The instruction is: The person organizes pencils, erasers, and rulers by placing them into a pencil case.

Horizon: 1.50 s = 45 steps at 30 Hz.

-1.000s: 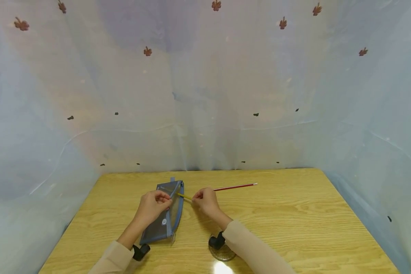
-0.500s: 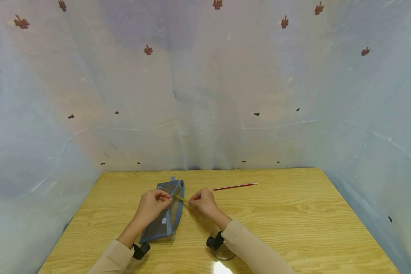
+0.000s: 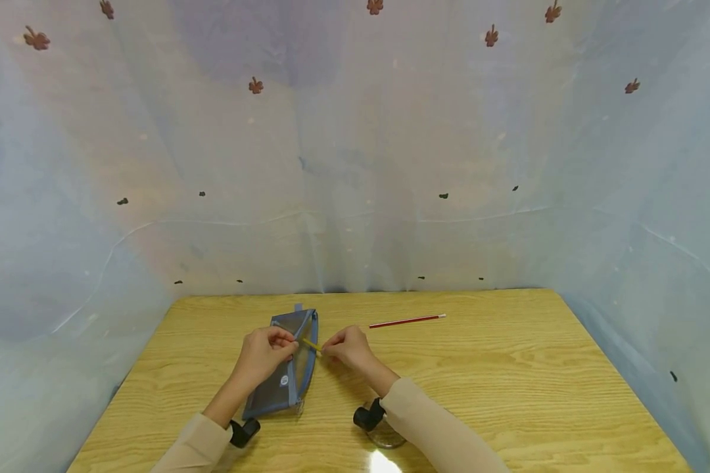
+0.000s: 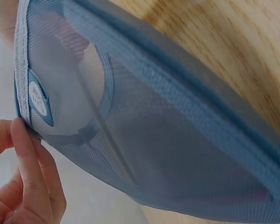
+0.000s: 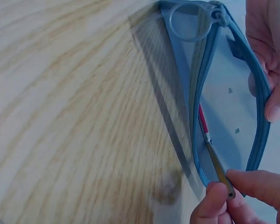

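Lying slanted on the left half of the table is a blue mesh zip pencil case point(image 3: 272, 387), its zipper spread apart. My left hand point(image 3: 263, 355) pinches the near-side zipper edge between thumb and fingers and holds the mouth open. A slim yellow pencil point(image 3: 312, 344) is pinched by its end in my right hand point(image 3: 350, 349); its other part reaches into the mouth. In the right wrist view a red pencil point(image 5: 203, 120) shows inside the case, beside the yellow one. Through the mesh in the left wrist view, the yellow pencil point(image 4: 102, 123) appears as a dark slanting line.
A red pencil with a white end point(image 3: 407, 321) lies on the wooden table point(image 3: 509, 374) behind my right hand. Under my right wrist sits a round clear object point(image 3: 388, 437). A ring pull point(image 5: 189, 21) hangs at one end of the zipper. Pale curtains stand behind.
My right hand has moved slightly left and toward the case, carrying the yellow pencil further into its mouth. The left hand and the case have stayed in place.
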Each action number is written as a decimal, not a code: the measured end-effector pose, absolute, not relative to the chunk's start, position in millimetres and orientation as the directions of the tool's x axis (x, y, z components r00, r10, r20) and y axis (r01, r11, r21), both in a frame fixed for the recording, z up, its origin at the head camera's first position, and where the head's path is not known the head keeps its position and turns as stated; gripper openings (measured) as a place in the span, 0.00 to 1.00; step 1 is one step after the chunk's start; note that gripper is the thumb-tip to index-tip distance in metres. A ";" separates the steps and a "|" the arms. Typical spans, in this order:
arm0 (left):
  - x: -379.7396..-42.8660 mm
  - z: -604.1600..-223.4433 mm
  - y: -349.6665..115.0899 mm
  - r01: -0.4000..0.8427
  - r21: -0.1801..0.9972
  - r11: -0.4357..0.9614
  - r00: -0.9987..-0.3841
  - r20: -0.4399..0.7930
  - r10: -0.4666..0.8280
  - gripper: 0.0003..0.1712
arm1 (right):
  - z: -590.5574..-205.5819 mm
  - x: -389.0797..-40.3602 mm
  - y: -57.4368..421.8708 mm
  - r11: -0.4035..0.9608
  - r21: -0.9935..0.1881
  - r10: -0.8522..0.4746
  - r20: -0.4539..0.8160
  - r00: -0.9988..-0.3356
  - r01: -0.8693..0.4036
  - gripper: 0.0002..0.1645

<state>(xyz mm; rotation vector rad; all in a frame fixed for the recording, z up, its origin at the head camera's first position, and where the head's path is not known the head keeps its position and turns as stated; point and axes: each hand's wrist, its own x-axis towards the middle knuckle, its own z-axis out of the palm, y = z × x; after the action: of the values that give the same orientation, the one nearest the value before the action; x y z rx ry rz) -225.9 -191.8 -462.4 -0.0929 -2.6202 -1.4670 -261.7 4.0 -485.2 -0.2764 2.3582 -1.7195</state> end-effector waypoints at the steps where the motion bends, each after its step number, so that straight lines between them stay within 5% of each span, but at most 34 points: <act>1: -225.7 -462.4 -191.7 0.119 0.845 0.521 -0.989 0.147 -0.013 0.02 | -485.7 -261.6 3.6 0.300 -0.954 -0.275 -0.062 -0.959 -0.025 0.02; 45: -225.4 -464.4 -194.5 0.130 0.838 0.531 -0.989 0.149 0.006 0.02 | -482.1 -243.7 -17.5 0.089 -0.986 -0.335 -0.160 -0.929 0.138 0.04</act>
<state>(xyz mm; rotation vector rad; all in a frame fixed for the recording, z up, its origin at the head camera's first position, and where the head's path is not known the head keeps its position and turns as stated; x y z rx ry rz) -225.4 -194.5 -464.4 -0.1176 -2.6347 -1.4582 -243.7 -17.5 -482.1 -0.1951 2.0294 -1.9014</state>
